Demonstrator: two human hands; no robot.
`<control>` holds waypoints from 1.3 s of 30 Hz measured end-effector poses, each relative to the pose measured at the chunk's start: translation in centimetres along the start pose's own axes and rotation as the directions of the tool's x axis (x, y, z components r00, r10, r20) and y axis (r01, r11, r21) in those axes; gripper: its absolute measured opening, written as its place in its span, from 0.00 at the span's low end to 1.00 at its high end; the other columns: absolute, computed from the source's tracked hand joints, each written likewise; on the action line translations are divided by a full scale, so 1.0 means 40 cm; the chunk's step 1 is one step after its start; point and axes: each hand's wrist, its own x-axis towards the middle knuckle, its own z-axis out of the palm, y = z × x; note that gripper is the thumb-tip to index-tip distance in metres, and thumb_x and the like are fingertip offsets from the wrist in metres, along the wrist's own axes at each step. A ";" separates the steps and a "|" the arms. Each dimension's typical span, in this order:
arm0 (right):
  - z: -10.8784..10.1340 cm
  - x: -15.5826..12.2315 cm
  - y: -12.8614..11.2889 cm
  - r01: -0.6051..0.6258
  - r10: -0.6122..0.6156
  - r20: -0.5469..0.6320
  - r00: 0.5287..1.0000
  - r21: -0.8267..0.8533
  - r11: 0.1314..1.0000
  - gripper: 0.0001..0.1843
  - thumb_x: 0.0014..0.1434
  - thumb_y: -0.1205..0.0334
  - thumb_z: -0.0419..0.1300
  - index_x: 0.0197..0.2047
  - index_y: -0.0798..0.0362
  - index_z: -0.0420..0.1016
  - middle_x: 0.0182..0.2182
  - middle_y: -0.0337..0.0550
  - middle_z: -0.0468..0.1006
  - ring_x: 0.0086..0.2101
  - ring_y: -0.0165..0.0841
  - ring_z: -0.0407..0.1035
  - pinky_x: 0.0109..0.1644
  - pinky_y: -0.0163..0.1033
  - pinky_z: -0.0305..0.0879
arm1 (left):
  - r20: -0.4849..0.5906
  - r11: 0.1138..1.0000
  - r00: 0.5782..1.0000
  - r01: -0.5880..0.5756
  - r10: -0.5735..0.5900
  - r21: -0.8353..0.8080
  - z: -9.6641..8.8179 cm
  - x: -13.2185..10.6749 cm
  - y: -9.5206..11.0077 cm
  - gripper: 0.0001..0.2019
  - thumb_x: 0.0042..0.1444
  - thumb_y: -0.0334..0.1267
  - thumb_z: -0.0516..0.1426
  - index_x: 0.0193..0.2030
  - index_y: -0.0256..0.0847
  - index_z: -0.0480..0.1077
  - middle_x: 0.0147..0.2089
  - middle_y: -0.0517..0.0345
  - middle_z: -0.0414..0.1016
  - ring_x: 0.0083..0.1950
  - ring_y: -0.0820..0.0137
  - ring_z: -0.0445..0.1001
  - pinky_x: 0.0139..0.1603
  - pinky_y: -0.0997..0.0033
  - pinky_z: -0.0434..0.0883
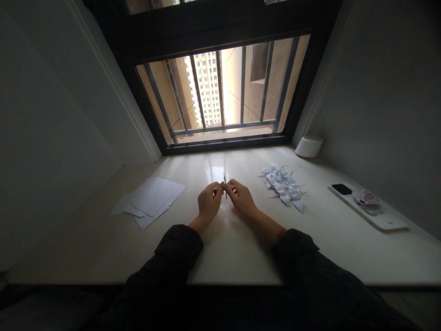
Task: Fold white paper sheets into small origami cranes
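Note:
Between my two hands, over the middle of the white sill, is a small folded paper crane [225, 177]; a thin point of it stands up above my fingers and pale folds show at the sides. My left hand [208, 201] pinches it from the left, with fingertips and thumb together. From the right, my right hand [242, 198] pinches it too, fingertips meeting those of the left. Most of the paper is hidden by the fingers. To the right lies a cluster of several white folded paper cranes [283, 183]. Loose white paper sheets [155, 195] overlap on the left.
The sill [237, 264] has its front edge close to my forearms. A phone [389, 220] with a round sticker-like grip lies at the right. A white round container [309, 146] stands in the back right corner, near the dark-framed window [220, 146]. Walls flank both sides.

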 end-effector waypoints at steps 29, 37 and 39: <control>0.017 0.014 0.010 -0.011 0.044 -0.039 0.998 0.610 0.792 0.20 0.58 0.46 0.56 0.22 0.51 0.66 0.20 0.35 0.64 0.25 0.30 0.60 0.35 0.37 0.59 | 0.153 0.637 0.978 0.207 -0.140 -0.743 0.022 0.015 0.004 0.20 0.55 0.53 0.55 0.23 0.38 0.62 0.20 0.64 0.58 0.23 0.78 0.57 0.24 0.75 0.56; 0.020 0.015 0.013 -0.046 0.078 -0.022 0.997 0.634 0.772 0.21 0.57 0.44 0.56 0.22 0.51 0.65 0.19 0.35 0.64 0.25 0.29 0.61 0.34 0.36 0.60 | 0.154 0.612 0.976 0.215 -0.151 -0.761 0.023 0.016 -0.001 0.20 0.54 0.53 0.56 0.24 0.38 0.62 0.20 0.65 0.59 0.21 0.79 0.58 0.23 0.75 0.57; 0.019 0.015 0.013 -0.059 0.088 -0.016 0.996 0.625 0.779 0.22 0.57 0.43 0.55 0.22 0.51 0.65 0.19 0.35 0.65 0.25 0.30 0.61 0.34 0.37 0.61 | 0.151 0.623 0.977 0.213 -0.152 -0.753 0.023 0.016 -0.002 0.20 0.54 0.53 0.56 0.24 0.39 0.62 0.20 0.65 0.58 0.21 0.79 0.58 0.23 0.75 0.57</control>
